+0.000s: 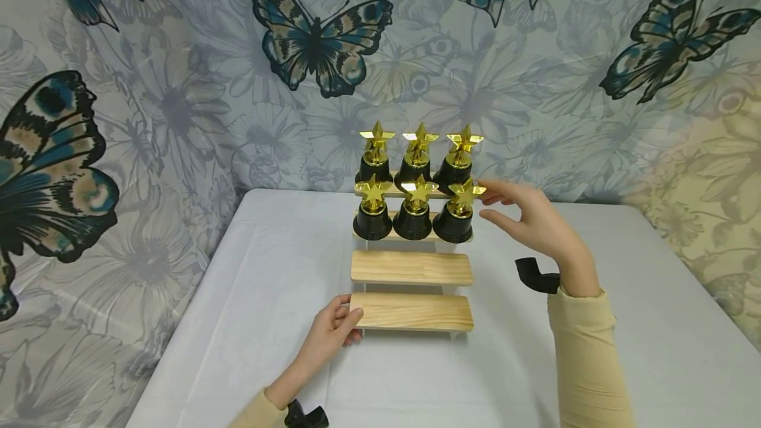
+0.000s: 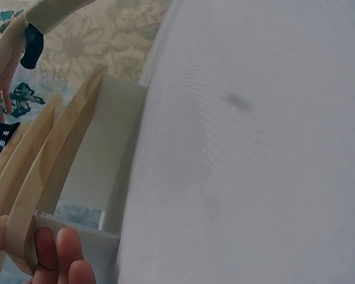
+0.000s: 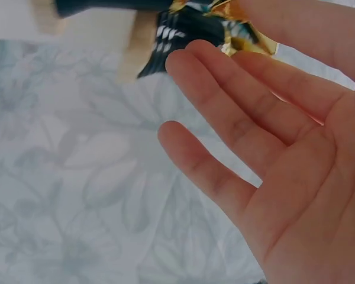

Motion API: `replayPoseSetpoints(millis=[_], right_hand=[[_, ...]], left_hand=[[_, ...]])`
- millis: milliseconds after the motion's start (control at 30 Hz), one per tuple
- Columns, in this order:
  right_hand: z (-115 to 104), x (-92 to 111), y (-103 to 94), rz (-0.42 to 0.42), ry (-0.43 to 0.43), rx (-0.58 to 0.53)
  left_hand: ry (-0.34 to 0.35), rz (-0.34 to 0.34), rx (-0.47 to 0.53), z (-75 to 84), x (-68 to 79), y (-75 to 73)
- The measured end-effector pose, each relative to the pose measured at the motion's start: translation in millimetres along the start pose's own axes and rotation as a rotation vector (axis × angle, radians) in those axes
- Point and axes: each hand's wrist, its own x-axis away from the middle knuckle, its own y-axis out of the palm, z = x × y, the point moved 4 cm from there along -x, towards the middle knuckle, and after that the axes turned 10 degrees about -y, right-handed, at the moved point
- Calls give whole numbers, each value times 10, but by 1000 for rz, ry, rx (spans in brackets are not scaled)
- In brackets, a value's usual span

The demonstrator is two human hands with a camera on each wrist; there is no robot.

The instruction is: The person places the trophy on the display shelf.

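Note:
A tiered wooden display stand [image 1: 416, 312] with white supports is on the table. My left hand [image 1: 329, 325] grips the left end of its lowest plank, thumb on top; in the left wrist view, the fingers [image 2: 68, 248] curl beneath the plank's end. Gold star trophies with black bases fill the upper two tiers, three in a row. My right hand [image 1: 538, 220] is at the right end of these tiers, beside the front right trophy [image 1: 454, 224] and the rear right trophy [image 1: 458, 165]. Its fingers [image 3: 225, 112] are extended and hold nothing; whether they touch a trophy, I cannot tell.
The second plank from the bottom [image 1: 410, 266] and the lowest plank are bare wood. A white cloth covers the table [image 1: 267, 269]. Behind it hangs a floral fabric backdrop [image 1: 178, 111] with large butterflies. Black bands [image 1: 535, 275] are on both wrists.

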Motion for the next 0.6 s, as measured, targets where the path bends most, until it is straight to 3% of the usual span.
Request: replayPoseSetpoints(millis=[200, 433, 600], right_hand=[[21, 257, 3, -8, 51, 20], [30, 485, 83, -11, 25, 95], [43, 601, 184, -34, 62, 85]], left_hand=[[-3, -13, 8, 5, -7, -14], [-13, -15, -16, 24, 7, -53], [-19, -18, -23, -14, -10, -83]])
